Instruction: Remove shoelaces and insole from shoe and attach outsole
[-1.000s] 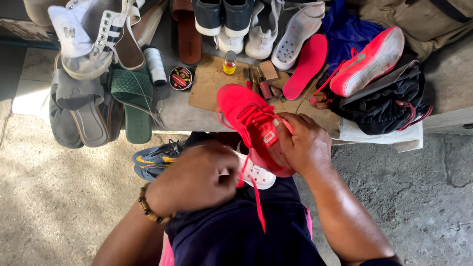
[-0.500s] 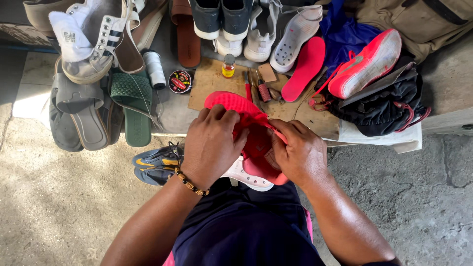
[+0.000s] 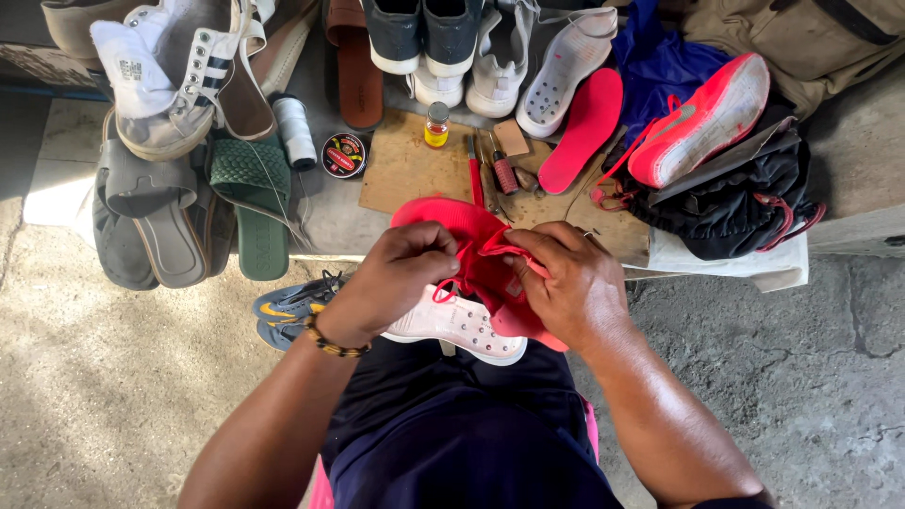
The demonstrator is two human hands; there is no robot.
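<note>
Up close, my left hand and right hand pinch the laces of a red sneaker over my lap, fingers closed, round red-lidded tin and small yellow bottle beyond the sneaker, on the brown board.

Concrete ledge: shoes, green sandal, polish tin, cardboard.

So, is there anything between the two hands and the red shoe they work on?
Nothing visible. The left hand and the right hand are both already on the red shoe, fingers pinching its red lace over the lap. The other shoes, the tin and the bottle lie farther off on the ledge.
</note>
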